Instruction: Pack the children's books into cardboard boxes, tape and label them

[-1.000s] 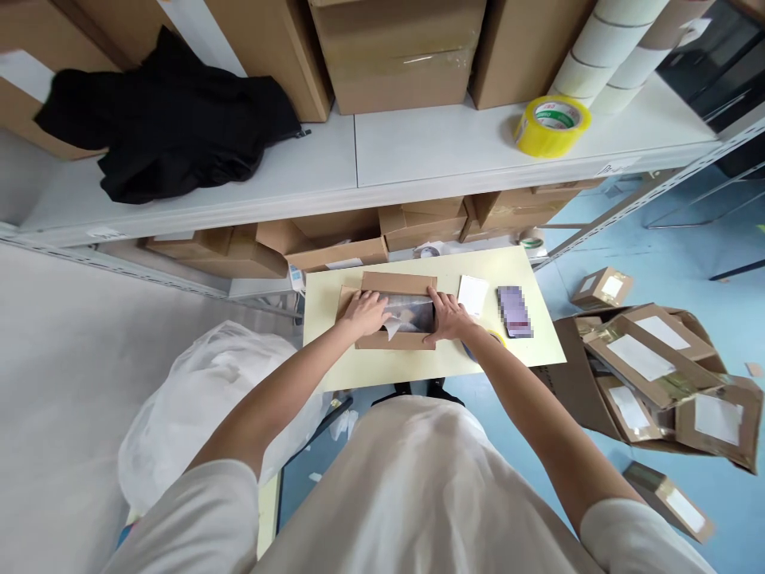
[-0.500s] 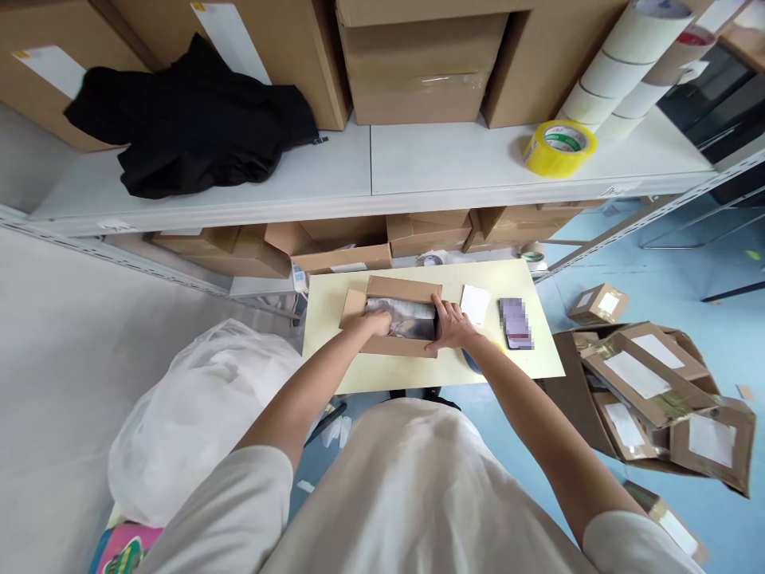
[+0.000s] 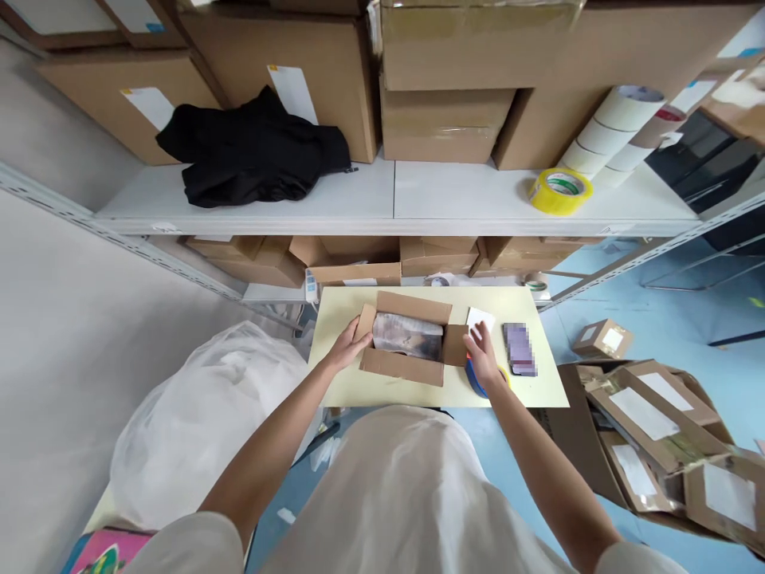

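An open cardboard box (image 3: pixel 402 371) sits on the small pale yellow table, its flaps spread outward. Inside it lies a package in clear, greyish wrapping (image 3: pixel 409 336); its contents cannot be made out. At the box's left end, my left hand (image 3: pixel 348 345) has its thumb and fingers on either side of the left flap. My right hand (image 3: pixel 483 356) is beside the right flap with fingers apart and holds nothing. Partly hidden under that hand is a blue and yellow tape roll (image 3: pixel 476 383). A white card (image 3: pixel 481 319) lies just behind my right fingers.
A phone (image 3: pixel 520 349) lies on the table's right side. Behind the table, a shelf (image 3: pixel 335 209) carries boxes, a black garment (image 3: pixel 254 151) and yellow tape (image 3: pixel 560 191). A white plastic bag (image 3: pixel 203 422) stands left; a large carton of parcels (image 3: pixel 645 406) is on the floor at right.
My left hand has come out of the box to its left flap. My right hand has moved off the box's right end, and the right flap now lies outward. The view has tilted up.
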Available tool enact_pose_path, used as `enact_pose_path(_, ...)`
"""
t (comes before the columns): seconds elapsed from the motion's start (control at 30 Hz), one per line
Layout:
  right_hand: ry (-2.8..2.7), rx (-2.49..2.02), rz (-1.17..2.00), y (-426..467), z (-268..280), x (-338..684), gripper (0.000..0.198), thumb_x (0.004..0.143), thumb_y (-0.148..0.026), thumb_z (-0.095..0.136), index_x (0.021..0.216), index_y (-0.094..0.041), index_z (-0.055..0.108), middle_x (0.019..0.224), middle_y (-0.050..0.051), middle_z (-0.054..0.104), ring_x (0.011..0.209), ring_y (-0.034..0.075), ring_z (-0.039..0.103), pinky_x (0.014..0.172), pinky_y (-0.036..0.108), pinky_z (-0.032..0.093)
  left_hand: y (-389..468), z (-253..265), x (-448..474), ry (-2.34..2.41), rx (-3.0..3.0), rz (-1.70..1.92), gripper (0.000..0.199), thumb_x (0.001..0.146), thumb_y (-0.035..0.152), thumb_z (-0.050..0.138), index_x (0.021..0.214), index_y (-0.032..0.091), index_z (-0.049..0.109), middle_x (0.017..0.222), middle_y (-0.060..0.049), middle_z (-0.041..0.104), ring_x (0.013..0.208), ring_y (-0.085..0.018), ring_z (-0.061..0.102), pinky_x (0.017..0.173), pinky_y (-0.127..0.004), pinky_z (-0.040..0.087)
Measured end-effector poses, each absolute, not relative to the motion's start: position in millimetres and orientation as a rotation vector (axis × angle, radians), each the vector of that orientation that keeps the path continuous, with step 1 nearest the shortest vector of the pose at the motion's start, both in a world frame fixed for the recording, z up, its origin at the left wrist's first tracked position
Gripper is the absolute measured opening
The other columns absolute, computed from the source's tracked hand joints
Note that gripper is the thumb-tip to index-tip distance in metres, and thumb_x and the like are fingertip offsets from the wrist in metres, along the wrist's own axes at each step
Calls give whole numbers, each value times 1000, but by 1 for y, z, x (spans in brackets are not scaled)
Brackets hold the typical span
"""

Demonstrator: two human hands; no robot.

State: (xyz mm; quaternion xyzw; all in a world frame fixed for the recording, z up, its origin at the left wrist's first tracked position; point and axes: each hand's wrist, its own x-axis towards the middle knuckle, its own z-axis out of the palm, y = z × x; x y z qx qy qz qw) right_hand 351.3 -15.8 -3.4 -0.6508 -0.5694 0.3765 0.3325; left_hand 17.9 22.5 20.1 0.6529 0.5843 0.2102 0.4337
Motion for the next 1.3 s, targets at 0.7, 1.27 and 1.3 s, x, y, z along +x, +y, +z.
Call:
enact_pose_path(0.7,-2032,-1689,902,-26,0,333,33,86,-37,51,115,-25,64,134,8,56,132,26,43,104,46,42,3,-16,16,1401,1789,614,33,80,32,59,111,21,61,118,-9,65,111,-23,61,98,-41,48)
enact_pose_path(1.27,-2069,-1677,884,22,12,328,104,68,-30,70,150,-23,5,141,15,35,130,30,41,104,48,38,1,-27,37,1617,1254,580,82,71,22,68,139,22,22,126,-12,56,79,-11,64,71,-27,53)
enact_pose_path(1.3,-2151,-1622,841,17,9,329,88,74,-30,64,148,-23,17,141,14,36,132,28,38,106,46,37,-3,-29,37,1614,1253,581,80,71,23,68,139,22,23,126,-12,56,79,-11,64,71,-27,53)
